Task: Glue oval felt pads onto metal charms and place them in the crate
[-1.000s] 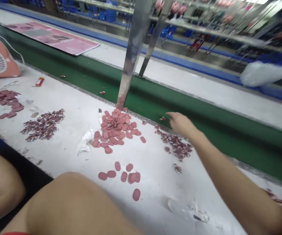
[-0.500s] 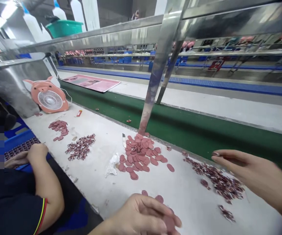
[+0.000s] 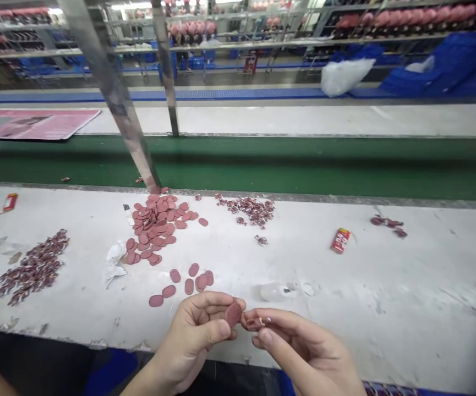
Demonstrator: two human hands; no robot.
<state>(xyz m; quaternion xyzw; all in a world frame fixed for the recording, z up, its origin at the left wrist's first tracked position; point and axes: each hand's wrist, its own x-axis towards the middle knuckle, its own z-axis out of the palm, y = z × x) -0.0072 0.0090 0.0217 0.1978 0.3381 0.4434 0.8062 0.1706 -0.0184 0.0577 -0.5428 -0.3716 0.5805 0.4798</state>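
Note:
My left hand [image 3: 198,330] pinches a pink oval piece [image 3: 233,314] between thumb and fingers at the near edge of the white table [image 3: 386,286]. My right hand [image 3: 299,344] meets it from the right, fingertips closed on a small dark red-and-white piece [image 3: 255,323]. A heap of pink ovals [image 3: 155,220] lies farther back by a steel post, with a few loose ovals [image 3: 186,283] just beyond my hands. A pile of small dark pieces [image 3: 252,209] sits right of the heap.
A green conveyor belt [image 3: 304,165] runs behind the table. Another pile of dark pieces [image 3: 33,269] lies at left, crumpled white paper [image 3: 114,261] near the ovals, a red tube [image 3: 340,240] at right. A slanted steel post [image 3: 109,93] rises from the table's back edge.
My hands came together at the near edge: the right drew back from the dark pile with a small piece, the left lifted an oval. The view swung right; the neighbouring person left the picture.

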